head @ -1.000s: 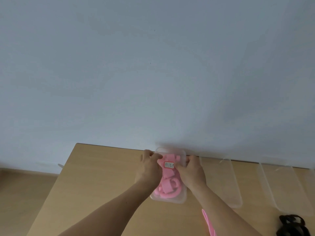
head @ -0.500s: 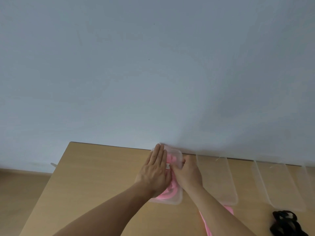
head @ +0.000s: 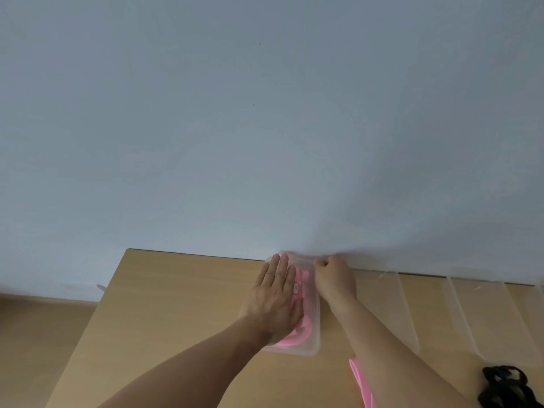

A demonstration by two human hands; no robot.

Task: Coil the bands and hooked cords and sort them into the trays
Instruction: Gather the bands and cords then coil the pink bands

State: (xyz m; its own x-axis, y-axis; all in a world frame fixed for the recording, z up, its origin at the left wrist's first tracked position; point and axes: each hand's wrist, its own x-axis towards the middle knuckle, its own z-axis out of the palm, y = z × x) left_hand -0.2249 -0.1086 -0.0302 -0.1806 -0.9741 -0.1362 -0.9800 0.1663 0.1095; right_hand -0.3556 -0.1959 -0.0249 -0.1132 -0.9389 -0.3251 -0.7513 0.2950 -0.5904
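Observation:
A clear plastic tray (head: 312,347) sits at the table's far edge against the wall, with coiled pink bands (head: 303,331) inside it. My left hand (head: 276,298) lies flat over the tray with straight fingers and presses down on the bands, hiding most of them. My right hand (head: 334,278) is curled at the tray's far right corner, and its fingers seem to pinch the rim there. Another pink band (head: 360,381) lies loose on the table beside my right forearm.
Two more clear trays (head: 391,313) (head: 482,319) stand in a row to the right along the wall. A bundle of black cords (head: 503,384) lies at the lower right. The wooden table (head: 176,304) ends at the left, with floor beyond.
Both hands held the pink bands in the tray a second ago. My left hand has since flattened onto them. My right hand let go and moved to the tray's far right corner.

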